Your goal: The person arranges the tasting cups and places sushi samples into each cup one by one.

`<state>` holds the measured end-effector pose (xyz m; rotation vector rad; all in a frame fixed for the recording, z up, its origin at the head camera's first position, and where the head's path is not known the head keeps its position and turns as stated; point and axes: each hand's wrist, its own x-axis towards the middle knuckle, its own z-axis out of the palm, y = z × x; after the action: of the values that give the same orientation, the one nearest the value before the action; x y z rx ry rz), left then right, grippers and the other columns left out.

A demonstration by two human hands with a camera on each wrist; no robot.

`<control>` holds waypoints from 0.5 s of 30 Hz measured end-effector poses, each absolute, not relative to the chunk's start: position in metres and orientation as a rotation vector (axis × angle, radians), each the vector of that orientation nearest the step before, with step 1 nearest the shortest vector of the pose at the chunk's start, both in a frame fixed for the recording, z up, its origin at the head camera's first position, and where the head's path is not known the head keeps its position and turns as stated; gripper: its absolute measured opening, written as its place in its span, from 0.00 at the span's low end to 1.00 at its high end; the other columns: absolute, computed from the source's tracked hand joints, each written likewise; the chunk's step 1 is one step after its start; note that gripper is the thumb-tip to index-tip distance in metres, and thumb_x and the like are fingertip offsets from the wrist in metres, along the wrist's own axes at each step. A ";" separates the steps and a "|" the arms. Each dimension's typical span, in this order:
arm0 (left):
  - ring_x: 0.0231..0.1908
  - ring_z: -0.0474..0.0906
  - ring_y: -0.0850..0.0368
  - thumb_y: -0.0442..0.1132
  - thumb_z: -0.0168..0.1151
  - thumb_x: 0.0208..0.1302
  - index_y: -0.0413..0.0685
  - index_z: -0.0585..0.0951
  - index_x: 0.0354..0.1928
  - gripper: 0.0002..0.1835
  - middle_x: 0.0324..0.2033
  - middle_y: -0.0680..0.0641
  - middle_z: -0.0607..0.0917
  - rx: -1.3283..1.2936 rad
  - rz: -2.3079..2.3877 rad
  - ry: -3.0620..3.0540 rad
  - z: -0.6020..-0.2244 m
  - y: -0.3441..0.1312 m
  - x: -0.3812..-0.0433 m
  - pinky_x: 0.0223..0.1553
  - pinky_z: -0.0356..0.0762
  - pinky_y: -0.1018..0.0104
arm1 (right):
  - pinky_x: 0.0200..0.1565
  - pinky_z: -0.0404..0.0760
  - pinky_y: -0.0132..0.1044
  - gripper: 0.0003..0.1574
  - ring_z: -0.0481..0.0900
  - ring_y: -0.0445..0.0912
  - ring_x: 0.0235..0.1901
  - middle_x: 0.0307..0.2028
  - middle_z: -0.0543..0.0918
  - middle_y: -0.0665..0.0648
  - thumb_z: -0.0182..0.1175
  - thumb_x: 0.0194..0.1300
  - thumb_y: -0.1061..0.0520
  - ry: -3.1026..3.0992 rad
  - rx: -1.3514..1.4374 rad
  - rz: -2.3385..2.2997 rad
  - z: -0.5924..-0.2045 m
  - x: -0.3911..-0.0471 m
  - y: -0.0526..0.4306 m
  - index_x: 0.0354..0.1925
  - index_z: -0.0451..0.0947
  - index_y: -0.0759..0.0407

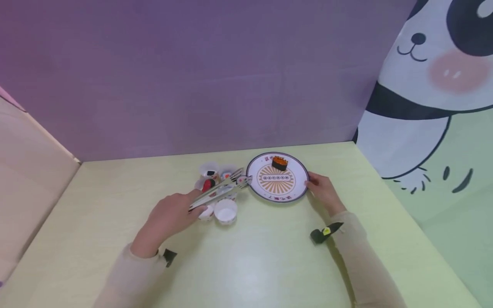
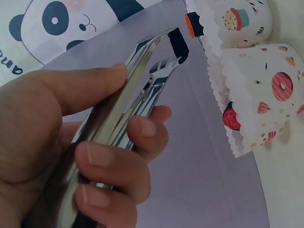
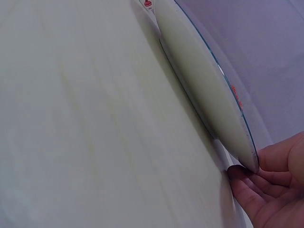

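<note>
My left hand grips metal tongs with fork-like ends, its thumb on one arm and its fingers curled round the other. Between the tong tips is a small black-sided piece of sushi, close to the plate's left edge in the head view. My right hand pinches the right rim of a round white plate, thumb above and fingers beneath. One black-wrapped sushi topped with orange roe sits toward the back of the plate.
Several small paper cups cluster beneath the tongs and left of the plate. Some contain sushi pieces, including a red-topped one. A purple backdrop stands behind the pale table, with a panda-printed panel at right.
</note>
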<state>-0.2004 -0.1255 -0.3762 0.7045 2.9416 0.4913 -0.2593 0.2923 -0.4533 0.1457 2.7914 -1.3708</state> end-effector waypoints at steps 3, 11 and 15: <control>0.22 0.70 0.57 0.49 0.59 0.64 0.49 0.74 0.55 0.21 0.29 0.48 0.81 0.707 0.478 2.929 -0.376 -0.130 -0.198 0.20 0.66 0.62 | 0.62 0.64 0.51 0.27 0.68 0.63 0.60 0.57 0.71 0.74 0.48 0.69 0.66 2.822 0.109 -1.368 -0.453 -0.259 0.292 0.64 0.59 0.74; 0.22 0.68 0.59 0.49 0.59 0.64 0.52 0.75 0.53 0.18 0.29 0.52 0.80 0.787 0.493 2.899 -0.377 -0.146 -0.195 0.22 0.65 0.64 | 0.64 0.61 0.51 0.28 0.65 0.61 0.62 0.59 0.69 0.72 0.48 0.70 0.64 2.812 0.156 -1.335 -0.452 -0.260 0.291 0.66 0.58 0.71; 0.21 0.67 0.61 0.49 0.59 0.64 0.52 0.76 0.50 0.16 0.25 0.54 0.79 0.843 0.470 2.906 -0.378 -0.154 -0.194 0.21 0.65 0.66 | 0.63 0.62 0.51 0.28 0.66 0.61 0.62 0.59 0.70 0.73 0.48 0.70 0.65 2.818 0.153 -1.342 -0.454 -0.260 0.291 0.65 0.59 0.72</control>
<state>-0.1941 -0.1536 -0.3781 0.8430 2.9055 0.4704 -0.2604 0.2911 -0.4535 0.1532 2.8179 -1.3419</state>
